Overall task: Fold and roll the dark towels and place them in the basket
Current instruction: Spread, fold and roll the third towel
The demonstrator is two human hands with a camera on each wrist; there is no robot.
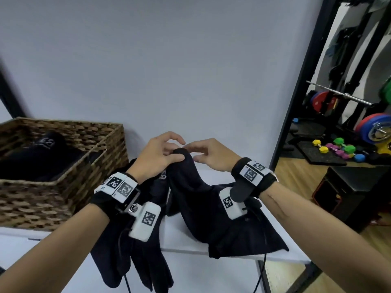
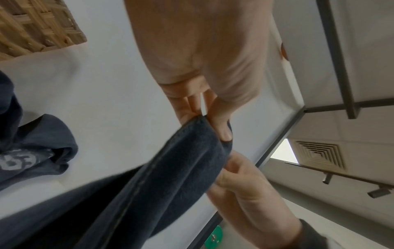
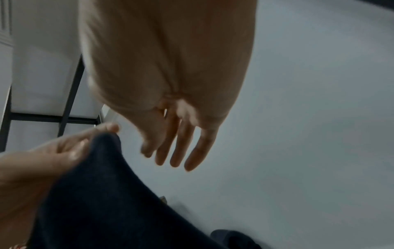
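Observation:
A dark navy towel (image 1: 190,187) is lifted off the white table (image 1: 184,235), its lower part still draped on the top. My left hand (image 1: 169,153) pinches its raised corner between thumb and fingers, plainly so in the left wrist view (image 2: 213,121). My right hand (image 1: 201,152) hovers just right of that corner with fingers loosely spread and holds nothing; its fingers (image 3: 177,151) are straight beside the towel (image 3: 106,193). A second dark towel (image 1: 131,261) hangs over the table's front edge. The wicker basket (image 1: 63,182) stands at the left with a rolled dark towel (image 1: 42,153) inside.
A white wall stands close behind the table. A black frame post (image 1: 296,102) rises at the right. Beyond it lie weight plates (image 1: 372,127), coloured dumbbells (image 1: 338,146) and a black box (image 1: 349,191) on the wooden floor.

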